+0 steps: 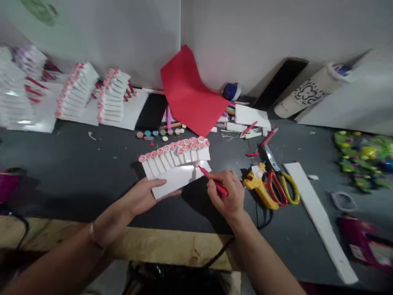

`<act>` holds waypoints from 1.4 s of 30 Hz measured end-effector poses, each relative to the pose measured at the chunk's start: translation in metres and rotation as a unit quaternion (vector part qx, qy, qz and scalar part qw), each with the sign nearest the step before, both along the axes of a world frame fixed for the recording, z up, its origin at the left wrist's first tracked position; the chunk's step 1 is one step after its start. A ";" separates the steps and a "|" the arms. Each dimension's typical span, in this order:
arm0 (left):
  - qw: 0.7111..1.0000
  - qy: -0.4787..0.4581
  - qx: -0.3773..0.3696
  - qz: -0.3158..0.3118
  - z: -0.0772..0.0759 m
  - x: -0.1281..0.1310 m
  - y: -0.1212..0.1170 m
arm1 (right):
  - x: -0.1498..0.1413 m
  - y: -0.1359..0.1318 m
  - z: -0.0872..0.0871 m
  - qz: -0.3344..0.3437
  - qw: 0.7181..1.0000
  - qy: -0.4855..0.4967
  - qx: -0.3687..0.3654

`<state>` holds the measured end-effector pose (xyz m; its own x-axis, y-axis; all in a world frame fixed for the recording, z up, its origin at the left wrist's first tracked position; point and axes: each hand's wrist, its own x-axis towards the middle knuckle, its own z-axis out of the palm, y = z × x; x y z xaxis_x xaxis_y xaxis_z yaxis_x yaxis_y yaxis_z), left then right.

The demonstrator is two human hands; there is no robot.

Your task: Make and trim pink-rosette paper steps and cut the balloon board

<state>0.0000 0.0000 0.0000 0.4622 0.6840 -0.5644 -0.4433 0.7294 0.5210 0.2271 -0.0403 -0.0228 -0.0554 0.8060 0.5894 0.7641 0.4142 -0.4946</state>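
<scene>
A white card (176,178) lies on the dark table, with a row of several white tabs topped by pink rosettes (176,153) fanned along its far edge. My left hand (143,196) rests on the card's near left corner and pins it down, fingers stretched flat. A thin red stick (211,179) is pinched in my right hand (227,194), its tip touching the card's right end.
A yellow glue gun (260,186) and red-and-yellow scissors (281,180) lie right of my right hand. A long white strip (319,217) runs toward the front right. A red paper sheet (190,92), small coloured discs (158,133) and stacks of finished cards (80,92) sit at the back.
</scene>
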 end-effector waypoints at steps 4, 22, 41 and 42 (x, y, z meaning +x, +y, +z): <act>1.000 -0.015 0.003 -0.010 -0.001 0.000 0.000 | -0.001 0.001 -0.002 0.006 1.000 -0.006 -0.016; 1.000 0.011 0.013 -0.004 -0.015 -0.008 -0.002 | 0.000 0.001 0.001 0.016 1.000 -0.001 -0.012; 0.999 0.032 0.018 -0.004 -0.011 -0.006 -0.001 | 0.001 0.002 0.003 -0.001 1.000 -0.007 -0.009; 0.999 0.032 0.018 -0.004 -0.011 -0.006 -0.001 | 0.001 0.002 0.002 0.000 1.000 -0.010 -0.014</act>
<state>-0.0062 -0.0013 -0.0109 0.4312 0.7006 -0.5686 -0.4023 0.7133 0.5739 0.2279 -0.0386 -0.0205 -0.0665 0.8216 0.5661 0.7746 0.4002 -0.4897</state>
